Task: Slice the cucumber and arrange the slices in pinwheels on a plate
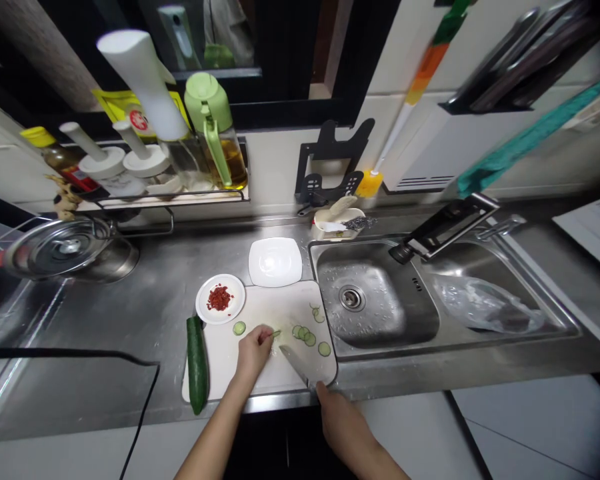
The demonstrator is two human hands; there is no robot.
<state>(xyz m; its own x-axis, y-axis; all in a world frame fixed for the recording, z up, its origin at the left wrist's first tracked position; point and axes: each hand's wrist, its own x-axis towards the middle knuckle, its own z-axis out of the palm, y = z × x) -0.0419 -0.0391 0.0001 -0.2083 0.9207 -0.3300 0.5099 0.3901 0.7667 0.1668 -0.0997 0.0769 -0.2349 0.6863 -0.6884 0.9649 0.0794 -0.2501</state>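
Observation:
My left hand is closed in a pinch over the middle of the white cutting board, with a thin cucumber slice between thumb and fingers. Below the board's front edge, my right hand grips a kitchen knife. Its blade points up and left across the board, the tip close to the pinched slice. Several round cucumber slices lie right of my left hand, and a single round piece is to its left. A long dark green cucumber rests along the board's left edge.
A plate of chopped red pieces and a white square dish stand behind the board. To the right is a steel sink. A lidded pot and a bottle rack are at the left.

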